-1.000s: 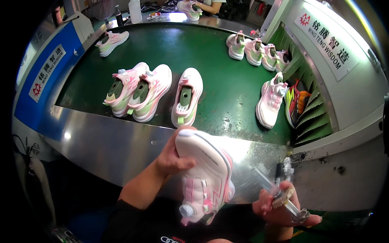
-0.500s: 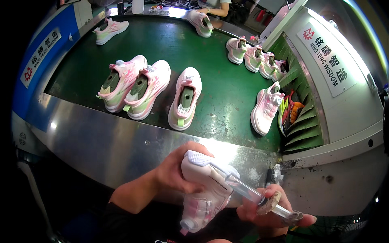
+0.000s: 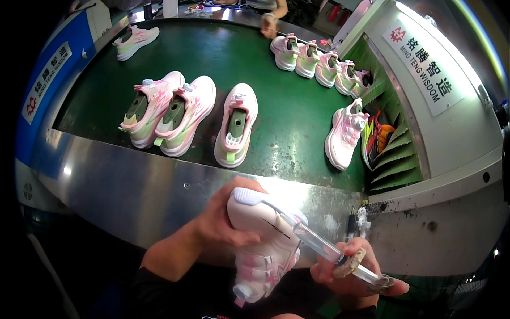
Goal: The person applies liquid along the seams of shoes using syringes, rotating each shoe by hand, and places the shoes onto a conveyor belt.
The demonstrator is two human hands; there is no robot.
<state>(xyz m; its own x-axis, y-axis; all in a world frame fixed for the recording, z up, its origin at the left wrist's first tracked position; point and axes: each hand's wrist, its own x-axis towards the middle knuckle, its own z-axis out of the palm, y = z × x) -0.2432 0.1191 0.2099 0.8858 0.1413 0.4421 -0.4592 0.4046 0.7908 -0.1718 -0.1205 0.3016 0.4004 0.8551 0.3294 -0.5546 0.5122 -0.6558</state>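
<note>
My left hand (image 3: 220,220) is wrapped round a pink and white sneaker (image 3: 261,234), tilted with its sole edge upward and its round dial hanging low. In my right hand (image 3: 353,271) is a clear syringe (image 3: 316,240), its beige-wrapped flange between my fingers and my thumb by the plunger end. The syringe's tip is at the seam between the shoe's upper and its sole; whether it touches is too small to tell. Just beyond, on the green belt, a pink sneaker (image 3: 237,125) stands upright with a dark green insert inside.
Two more pink sneakers (image 3: 186,117) stand left on the green conveyor belt (image 3: 276,127), another (image 3: 136,42) farther back. Several line the right side, near a green strip curtain (image 3: 396,165) and a multicoloured shoe (image 3: 372,141). A steel ledge (image 3: 127,181) borders the belt. Across it is a co-worker's hand (image 3: 269,25).
The co-worker's sneaker now stands at the end of the far right row, and that hand has let go. My hands keep their grips; the whole view has shifted slightly.
</note>
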